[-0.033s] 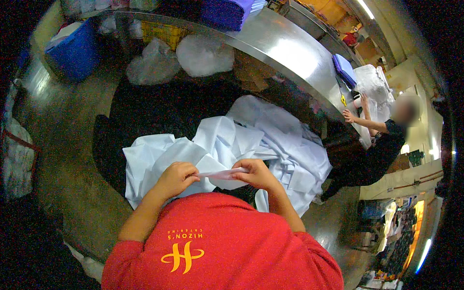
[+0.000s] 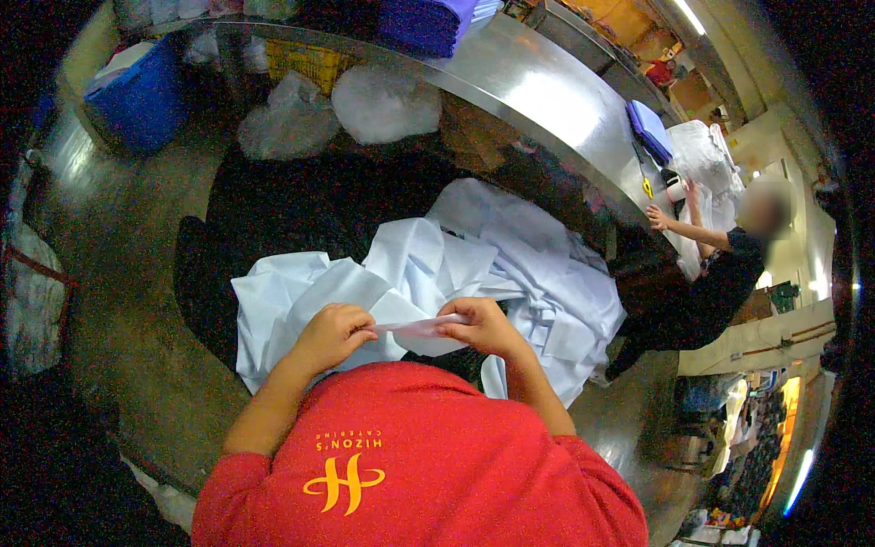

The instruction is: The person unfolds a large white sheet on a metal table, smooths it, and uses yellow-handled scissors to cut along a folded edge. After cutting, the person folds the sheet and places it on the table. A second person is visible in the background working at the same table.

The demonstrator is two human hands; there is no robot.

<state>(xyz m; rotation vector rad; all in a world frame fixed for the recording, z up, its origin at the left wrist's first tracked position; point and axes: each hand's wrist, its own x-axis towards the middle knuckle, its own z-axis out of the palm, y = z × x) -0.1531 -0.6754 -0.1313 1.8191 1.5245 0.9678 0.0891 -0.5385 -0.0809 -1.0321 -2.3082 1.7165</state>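
Between my hands a white cloth [image 2: 415, 327] is stretched by its edge, close in front of my red shirt. My left hand [image 2: 334, 332] pinches one end of that edge, and my right hand [image 2: 482, 326] grips the other end, its fingers curled in. Just beyond them spreads a loose heap of pale bluish-white cloths [image 2: 437, 260], crumpled and overlapping. I cannot tell whether the cloth I hold is joined to the heap. The heap lies over a large black pile [image 2: 283, 205] that looks like dark fabric.
A long metal table [image 2: 538, 91] curves across the far side, bearing folded purple cloths [image 2: 424, 25] and yellow-handled scissors [image 2: 647, 188]. Plastic bags [image 2: 386, 105] sit beneath it. At far left is a blue bin [image 2: 141, 100]. A co-worker [image 2: 720, 264] stands at the right, hands at the table.
My hands and the cloth stay almost in place. The co-worker's hand by the scissors has shifted very slightly.
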